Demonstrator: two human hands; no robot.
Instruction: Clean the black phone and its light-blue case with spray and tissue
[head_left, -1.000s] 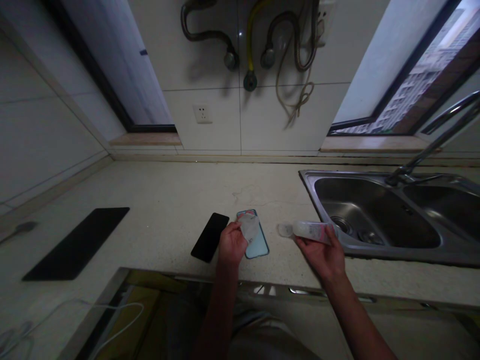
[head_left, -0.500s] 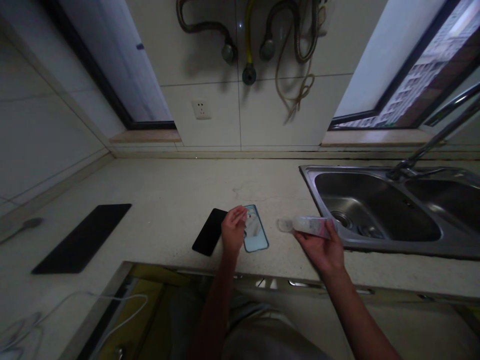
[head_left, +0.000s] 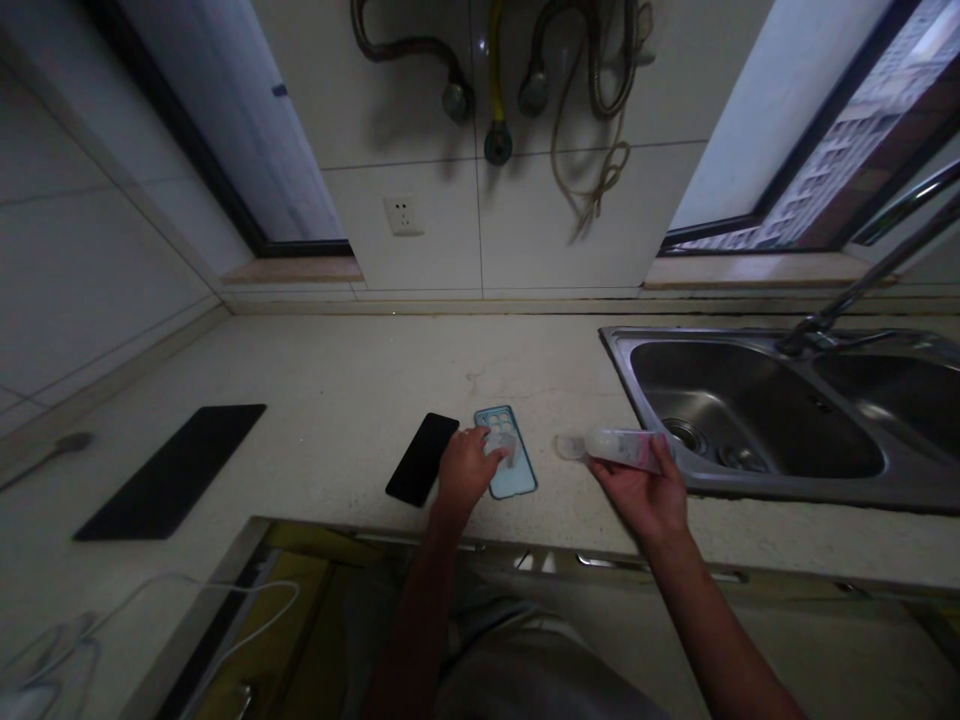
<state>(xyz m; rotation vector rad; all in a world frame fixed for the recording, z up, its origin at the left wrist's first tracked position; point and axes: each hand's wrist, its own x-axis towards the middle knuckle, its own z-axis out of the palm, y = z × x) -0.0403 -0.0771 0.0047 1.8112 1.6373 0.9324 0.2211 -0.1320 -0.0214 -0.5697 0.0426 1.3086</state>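
While the light-blue case (head_left: 514,483) lies on the counter (head_left: 360,370) before you, your left hand (head_left: 465,464) pinches a whitish piece (head_left: 505,444) over its middle; whether that touches the surface is hard to tell. You seem to be working the piece across the case, so your next move likely calls for light pressure, since nothing else pins the case down. Just left lies a black phone (head_left: 422,458). Well apart, your right hand (head_left: 646,490) grips a translucent bottle (head_left: 622,447) sideways, near a clear cap-like piece (head_left: 570,446) and the sink (head_left: 624,362).
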